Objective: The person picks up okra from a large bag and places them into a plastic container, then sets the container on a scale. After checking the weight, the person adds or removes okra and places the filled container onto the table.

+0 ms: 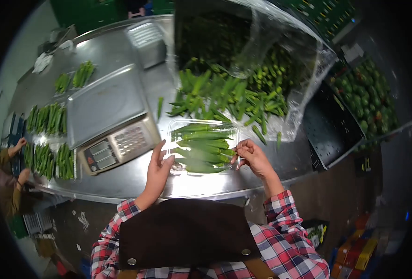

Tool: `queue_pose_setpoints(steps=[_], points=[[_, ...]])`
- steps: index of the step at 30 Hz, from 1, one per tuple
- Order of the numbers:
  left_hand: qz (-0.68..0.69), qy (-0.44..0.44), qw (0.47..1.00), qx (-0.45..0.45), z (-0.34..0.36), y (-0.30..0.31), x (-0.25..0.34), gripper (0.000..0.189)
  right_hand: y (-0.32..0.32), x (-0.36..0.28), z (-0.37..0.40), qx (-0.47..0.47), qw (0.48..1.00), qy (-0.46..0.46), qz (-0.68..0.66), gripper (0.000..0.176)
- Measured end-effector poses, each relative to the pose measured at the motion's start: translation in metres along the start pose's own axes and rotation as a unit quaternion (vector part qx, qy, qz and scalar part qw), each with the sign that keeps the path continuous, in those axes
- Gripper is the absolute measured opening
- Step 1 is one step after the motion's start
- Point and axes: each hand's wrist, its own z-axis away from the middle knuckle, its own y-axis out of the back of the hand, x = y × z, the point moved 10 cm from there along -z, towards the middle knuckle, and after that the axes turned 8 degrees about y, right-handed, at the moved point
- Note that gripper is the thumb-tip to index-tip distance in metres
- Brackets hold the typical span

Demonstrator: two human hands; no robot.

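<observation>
A clear plastic tray (pixel 170 132) filled with okra pods (pixel 201 145) lies on the steel table in front of me. At its left edge is my left hand (pixel 157 171), fingers apart and touching the tray's side. My right hand (pixel 250 158) is at the right end of the tray, its thumb and fingers pinched together near the okra tips; what they grip is too small to make out. Just behind the tray, loose okra (pixel 229 95) spills from a large clear plastic bag (pixel 303 111).
A scale (pixel 108 111) stands left, with stacked empty trays (pixel 146 39) behind it. Several okra trays (pixel 45 160) lie farther left, beside a co-worker's hands (pixel 20 160). On the right are a black crate (pixel 329 125) and a crate of green vegetables (pixel 366 95).
</observation>
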Motion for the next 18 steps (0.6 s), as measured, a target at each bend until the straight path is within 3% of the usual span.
queue_pose_setpoints(steps=[1,4,6,11,14,16,17,18], points=[[0.012,-0.037,0.999,0.027,-0.004,0.015,0.02,0.053,-0.018,-0.007,-0.017,-0.008,1.0,0.009,0.012,0.014],[0.013,-0.03,0.992,0.121,-0.011,0.075,0.043,0.057,-0.082,-0.032,-0.068,-0.026,0.997,0.052,0.051,0.016],[0.022,-0.033,0.99,0.135,-0.015,0.115,0.057,0.056,-0.116,-0.034,-0.107,-0.053,0.993,0.047,0.096,0.017],[-0.028,-0.152,0.927,0.34,0.031,0.21,0.086,0.039,-0.204,-0.035,-0.176,-0.102,0.991,0.065,0.064,0.018],[0.001,-0.181,0.923,0.34,0.062,0.226,0.073,0.033,-0.224,-0.031,-0.204,-0.08,0.963,0.108,0.233,0.024],[0.009,-0.134,0.94,0.313,0.074,0.224,0.051,0.03,-0.23,-0.039,-0.207,-0.054,0.903,0.157,0.395,0.027],[0.012,-0.108,0.948,0.298,0.081,0.221,0.04,0.028,-0.229,-0.052,-0.205,-0.032,0.853,0.239,0.462,0.027],[0.024,-0.078,0.955,0.285,0.085,0.219,0.022,0.027,-0.218,-0.053,-0.206,-0.003,0.844,0.283,0.456,0.027]])
